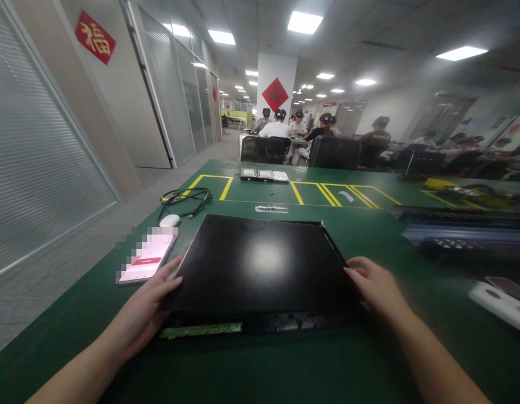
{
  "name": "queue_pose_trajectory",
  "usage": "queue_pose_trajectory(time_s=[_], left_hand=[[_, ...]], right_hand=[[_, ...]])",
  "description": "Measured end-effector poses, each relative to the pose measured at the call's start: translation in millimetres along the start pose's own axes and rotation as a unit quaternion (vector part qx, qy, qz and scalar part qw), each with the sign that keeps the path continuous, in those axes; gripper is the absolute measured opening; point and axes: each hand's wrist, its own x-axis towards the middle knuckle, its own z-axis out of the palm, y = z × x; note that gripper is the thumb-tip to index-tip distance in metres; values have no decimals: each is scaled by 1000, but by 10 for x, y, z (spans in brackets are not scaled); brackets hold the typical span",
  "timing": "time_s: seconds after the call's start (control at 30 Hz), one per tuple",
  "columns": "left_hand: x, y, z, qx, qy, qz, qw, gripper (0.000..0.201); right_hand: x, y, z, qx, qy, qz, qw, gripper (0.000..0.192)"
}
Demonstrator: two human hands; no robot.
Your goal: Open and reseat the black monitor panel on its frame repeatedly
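From the head view, a flat black panel point(262, 264) lies face up on the green table point(369, 235), close to the near edge and square to the person. It looks like a bare display panel: a thin green circuit strip point(203, 330) runs along its near edge, which sits slightly raised, probably because the hands are propping it there.

The left hand point(148, 306) rests against the panel's near left corner, fingers loosely spread and laid flat on the edge, thumb toward the top face; it steadies the edge without closing fully around it. The right hand point(375, 286) meets the near right corner the same way, fingers half curled against the side. Gripping by the two corners keeps skin off the glossy face, where a ceiling light is mirrored.

Just beside the left hand lies a phone point(147, 259) with a lit screen, and beyond it a white mouse point(169, 220) and a coil of black cable point(186, 197). Yellow tape boxes point(209, 185) mark bays across the far side of the table, one holding three small drives point(265, 175). To the right, blurred, sits a dark keyboard-like unit point(461, 235) and a white device point(501, 303). Farther off, people point(280, 126) sit at other tables.
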Motion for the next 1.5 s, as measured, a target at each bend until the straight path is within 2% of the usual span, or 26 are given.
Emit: queue_pose_trajectory(time_s=[0.2,0.47,0.7,0.83,0.93,1.2,1.5], left_hand=[[-49,32,27,-17,11,-13,1000,53],[0,-11,-42,-16,-23,19,999,63],[-6,2,-98,51,-7,59,997,57],[63,-38,-151,107,35,117,987,40],[135,-89,-201,133,21,144,980,35],[161,-118,-204,186,13,157,970,34],[257,-171,-219,249,32,188,950,45]], right_hand=[[6,27,12,15,-4,2,1000,27],[26,37,2,24,-5,12,1000,28],[24,32,-12,26,-4,8,1000,28],[36,49,-5,26,0,7,1000,29],[30,43,-4,23,4,11,1000,29],[36,55,-9,27,-3,26,999,31],[63,95,-7,30,5,20,999,33]])
